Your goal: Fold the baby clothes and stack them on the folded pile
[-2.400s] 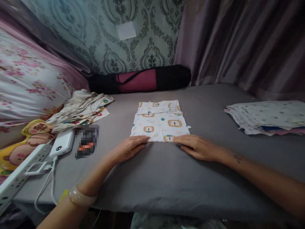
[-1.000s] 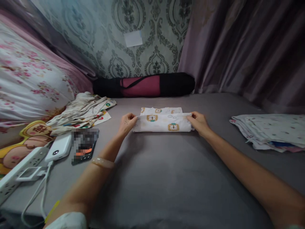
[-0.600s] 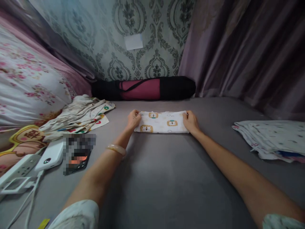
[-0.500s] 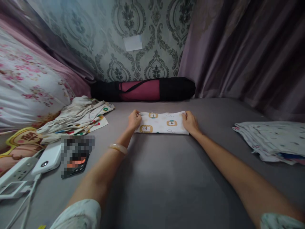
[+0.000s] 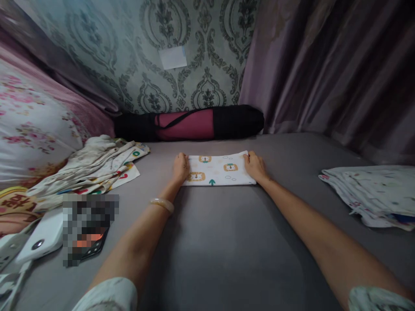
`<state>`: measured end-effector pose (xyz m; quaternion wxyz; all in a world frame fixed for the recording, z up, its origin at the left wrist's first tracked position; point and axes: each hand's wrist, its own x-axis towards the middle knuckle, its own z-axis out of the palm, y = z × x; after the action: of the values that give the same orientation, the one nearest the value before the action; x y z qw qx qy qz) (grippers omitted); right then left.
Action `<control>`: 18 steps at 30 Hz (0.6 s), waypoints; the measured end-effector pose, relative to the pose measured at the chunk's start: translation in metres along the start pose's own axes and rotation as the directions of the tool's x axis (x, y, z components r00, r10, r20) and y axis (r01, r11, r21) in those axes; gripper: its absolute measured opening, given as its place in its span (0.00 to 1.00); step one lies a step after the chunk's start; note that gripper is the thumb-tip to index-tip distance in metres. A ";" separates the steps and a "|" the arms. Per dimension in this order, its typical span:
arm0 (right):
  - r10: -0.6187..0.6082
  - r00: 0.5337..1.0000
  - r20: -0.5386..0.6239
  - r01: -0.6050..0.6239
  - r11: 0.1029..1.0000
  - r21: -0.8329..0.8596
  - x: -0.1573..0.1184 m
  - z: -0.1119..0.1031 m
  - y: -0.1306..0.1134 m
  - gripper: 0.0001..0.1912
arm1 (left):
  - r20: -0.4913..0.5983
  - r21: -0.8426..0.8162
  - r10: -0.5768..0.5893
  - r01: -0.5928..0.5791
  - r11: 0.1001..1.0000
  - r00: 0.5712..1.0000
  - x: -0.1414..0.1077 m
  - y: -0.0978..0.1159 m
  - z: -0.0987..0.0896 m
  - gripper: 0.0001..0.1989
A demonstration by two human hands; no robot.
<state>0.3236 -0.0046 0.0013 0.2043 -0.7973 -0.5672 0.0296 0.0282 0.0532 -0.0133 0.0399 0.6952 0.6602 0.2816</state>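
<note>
A white cloth printed with orange lion faces and a green arrow lies on the grey sheet, folded into a flat wide strip. My left hand grips its left end, fingers curled at the far corner. At the opposite end my right hand pinches the far right corner, which stands slightly raised. The fingertips of both hands are partly hidden. A pale bangle circles my left wrist.
Crumpled printed cloths are heaped at left, beside a floral pillow. Nearer lie a white power bank and a partly pixelated phone. A stack of folded cloths sits at right. A black and maroon long bag lies along the wall.
The cloth's near edge now lies flatter and a little closer to me, with the green arrow fully showing. Both hands keep hold of its ends. The view has shifted slightly.
</note>
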 end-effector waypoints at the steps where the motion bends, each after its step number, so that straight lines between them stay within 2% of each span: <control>1: 0.012 1.000 0.004 -0.012 1.000 0.002 0.001 0.001 0.000 0.20 | 0.005 0.001 0.008 -0.008 1.000 1.000 0.001 -0.001 0.001 0.14; 6: 0.044 0.999 0.014 -0.044 0.999 -0.002 0.005 0.006 0.001 0.19 | 0.037 0.011 0.019 -0.020 1.000 0.999 0.006 -0.003 0.005 0.14; 12: 0.079 0.996 0.036 -0.078 0.997 -0.027 0.007 0.007 0.001 0.21 | 0.094 0.056 -0.068 0.063 0.996 0.993 0.005 0.000 0.002 0.17; 18: 0.090 0.996 0.024 -0.089 0.996 -0.021 0.005 0.006 0.000 0.22 | 0.095 0.075 -0.126 0.119 0.990 0.987 0.004 0.005 -0.002 0.18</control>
<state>0.3234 0.0020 -0.0033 0.1876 -0.8235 -0.5337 0.0429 0.0314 0.0560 -0.0078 0.0659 0.6673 0.7083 0.2204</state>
